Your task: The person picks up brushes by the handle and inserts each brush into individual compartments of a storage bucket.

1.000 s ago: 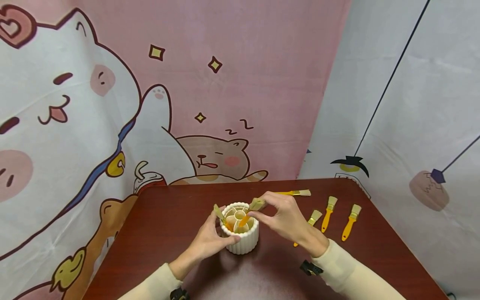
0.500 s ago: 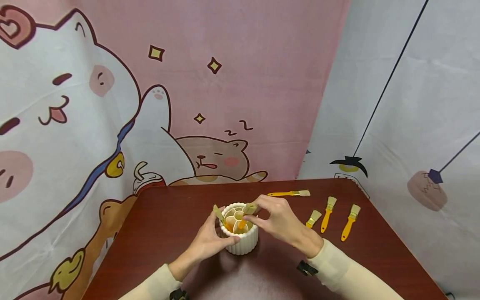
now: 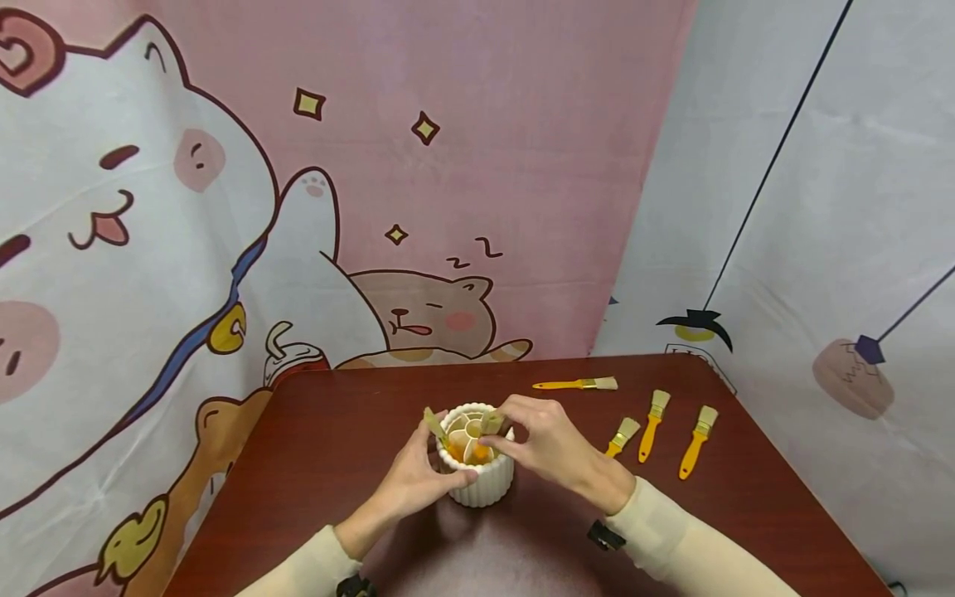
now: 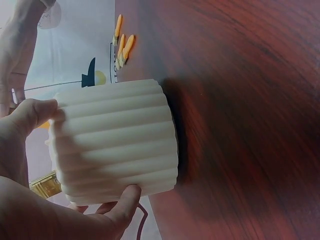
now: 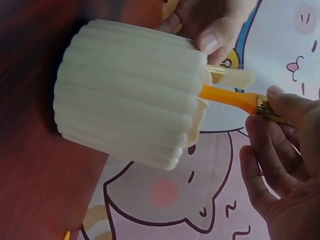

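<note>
A white ribbed holder (image 3: 483,485) with several compartments inside stands on the table. My left hand (image 3: 414,473) grips its left side, the thumb on the near wall. With thumb and fingers, my right hand (image 3: 554,444) pinches a paintbrush (image 5: 227,96) at its metal band, bristles upward. The brush's orange handle points down into the holder, its lower end hidden behind the rim in the right wrist view. Another paintbrush (image 3: 434,423) leans in the holder's left side, bristles up, beside my left fingers.
Three yellow-handled paintbrushes (image 3: 622,437), (image 3: 654,425), (image 3: 698,442) lie on the right of the dark red table (image 3: 336,431). A further paintbrush (image 3: 574,385) lies near the back edge. Behind the table hangs a cartoon-printed cloth (image 3: 522,166).
My right hand has moved left and slightly down, lowering the pinched paintbrush deeper into the holder. My left hand keeps its grip on the holder in the same place.
</note>
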Available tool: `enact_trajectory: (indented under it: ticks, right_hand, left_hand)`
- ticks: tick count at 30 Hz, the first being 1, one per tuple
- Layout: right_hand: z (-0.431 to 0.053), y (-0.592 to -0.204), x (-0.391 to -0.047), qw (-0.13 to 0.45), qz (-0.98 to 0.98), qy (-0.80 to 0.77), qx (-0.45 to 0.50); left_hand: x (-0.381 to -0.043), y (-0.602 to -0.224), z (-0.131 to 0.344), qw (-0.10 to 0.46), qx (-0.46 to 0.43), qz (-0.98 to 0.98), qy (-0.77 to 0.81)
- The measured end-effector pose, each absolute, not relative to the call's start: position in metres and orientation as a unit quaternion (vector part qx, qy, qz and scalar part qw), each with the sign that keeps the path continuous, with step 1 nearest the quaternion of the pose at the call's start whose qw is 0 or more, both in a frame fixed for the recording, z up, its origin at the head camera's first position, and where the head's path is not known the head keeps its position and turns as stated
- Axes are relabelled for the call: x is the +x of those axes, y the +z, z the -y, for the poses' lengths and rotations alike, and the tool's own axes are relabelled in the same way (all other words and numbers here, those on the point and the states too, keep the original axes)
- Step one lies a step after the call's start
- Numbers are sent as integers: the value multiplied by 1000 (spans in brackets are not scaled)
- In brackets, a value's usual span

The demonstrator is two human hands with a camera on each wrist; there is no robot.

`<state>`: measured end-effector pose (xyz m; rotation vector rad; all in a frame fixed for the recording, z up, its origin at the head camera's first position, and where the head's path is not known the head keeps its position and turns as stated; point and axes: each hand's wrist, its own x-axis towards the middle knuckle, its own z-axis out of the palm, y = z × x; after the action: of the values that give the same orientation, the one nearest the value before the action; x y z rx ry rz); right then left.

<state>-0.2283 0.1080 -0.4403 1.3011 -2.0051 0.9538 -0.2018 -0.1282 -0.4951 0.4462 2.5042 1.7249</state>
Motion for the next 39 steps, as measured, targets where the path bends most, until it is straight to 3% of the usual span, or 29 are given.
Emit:
enact_trajectory:
  ticks: [19, 30, 39]
  right_hand:
    - [-97, -466, -230, 234, 780, 318, 485]
    - [-97, -468, -227, 198, 793, 314, 483]
    - [-107, -463, -220, 149, 786, 344, 492]
  left_hand:
    - [-201, -495, 128, 41, 143, -813, 563]
    - [-188, -467, 124, 52, 144, -802, 578]
    - [-202, -492, 127, 46, 154, -797, 583]
